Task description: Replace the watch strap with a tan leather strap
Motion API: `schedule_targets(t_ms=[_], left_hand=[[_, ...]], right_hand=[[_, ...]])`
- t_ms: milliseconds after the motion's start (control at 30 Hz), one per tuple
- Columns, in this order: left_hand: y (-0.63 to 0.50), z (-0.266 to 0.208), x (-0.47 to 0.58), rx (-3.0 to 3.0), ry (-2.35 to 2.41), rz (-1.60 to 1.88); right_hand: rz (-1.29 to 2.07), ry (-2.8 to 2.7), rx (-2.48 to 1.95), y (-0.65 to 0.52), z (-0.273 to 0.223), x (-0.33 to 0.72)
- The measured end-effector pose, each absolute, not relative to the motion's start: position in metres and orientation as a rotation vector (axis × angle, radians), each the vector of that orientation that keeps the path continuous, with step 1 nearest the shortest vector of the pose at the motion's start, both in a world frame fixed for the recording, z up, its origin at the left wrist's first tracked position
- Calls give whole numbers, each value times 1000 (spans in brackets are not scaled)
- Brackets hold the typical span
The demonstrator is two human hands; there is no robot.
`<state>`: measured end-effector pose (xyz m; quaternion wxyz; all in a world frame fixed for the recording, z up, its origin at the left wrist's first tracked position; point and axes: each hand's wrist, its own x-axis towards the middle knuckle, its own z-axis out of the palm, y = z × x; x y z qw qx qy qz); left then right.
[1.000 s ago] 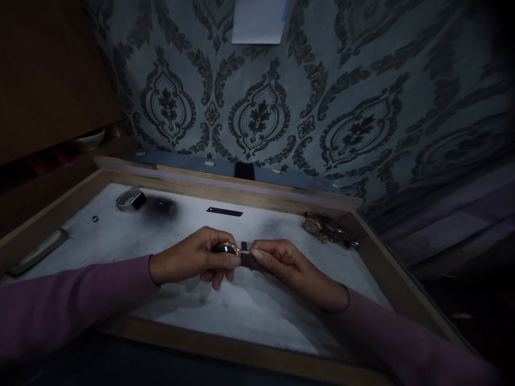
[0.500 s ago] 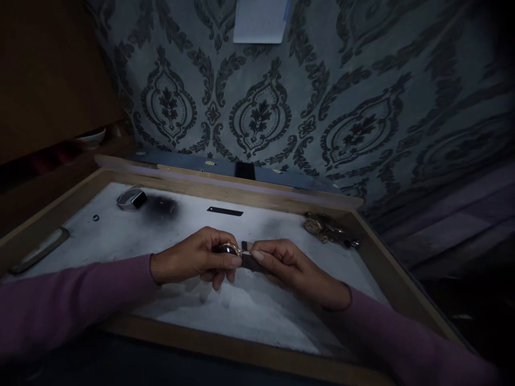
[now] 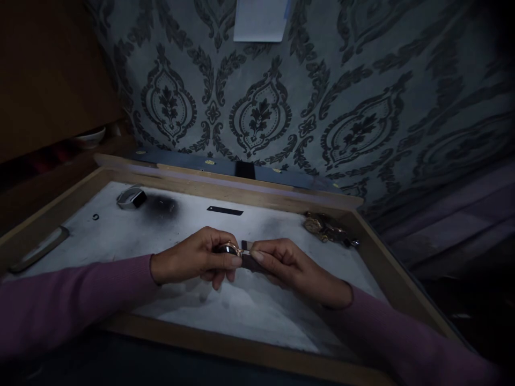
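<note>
In the head view, my left hand (image 3: 207,257) is closed around a small round watch (image 3: 228,249) with a dark glossy face and a rose-gold rim. Thumb and fingers grip its case, low over the white board. My right hand (image 3: 279,262) pinches a thin, light-coloured piece that reaches the watch's right edge. A flat dark brown strip (image 3: 251,263) shows under the right fingertips. Whether that strip belongs to the watch, I cannot tell. The two hands nearly meet, and the fingers hide much of what they hold.
A wooden-rimmed tray (image 3: 177,335) with a white base lies below. On it are a square-faced wristwatch (image 3: 132,198), a small dark ring (image 3: 95,217), a black flat strip (image 3: 225,210), a curved band (image 3: 40,249) and a pile of watches (image 3: 328,228). Patterned wallpaper (image 3: 261,112) stands behind.
Both hands keep their places and their holds. The right fingertips and the thin piece have shifted very slightly at the watch's edge.
</note>
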<state>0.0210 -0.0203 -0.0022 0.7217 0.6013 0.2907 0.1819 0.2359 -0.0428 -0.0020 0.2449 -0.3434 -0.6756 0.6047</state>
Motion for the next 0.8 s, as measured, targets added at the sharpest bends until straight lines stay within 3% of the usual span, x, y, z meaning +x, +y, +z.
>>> schedule_targets(t_ms=[800], left_hand=[[-21, 0, 21, 1333, 641, 436]], right_hand=[[1624, -1793, -928, -45, -5, 235]])
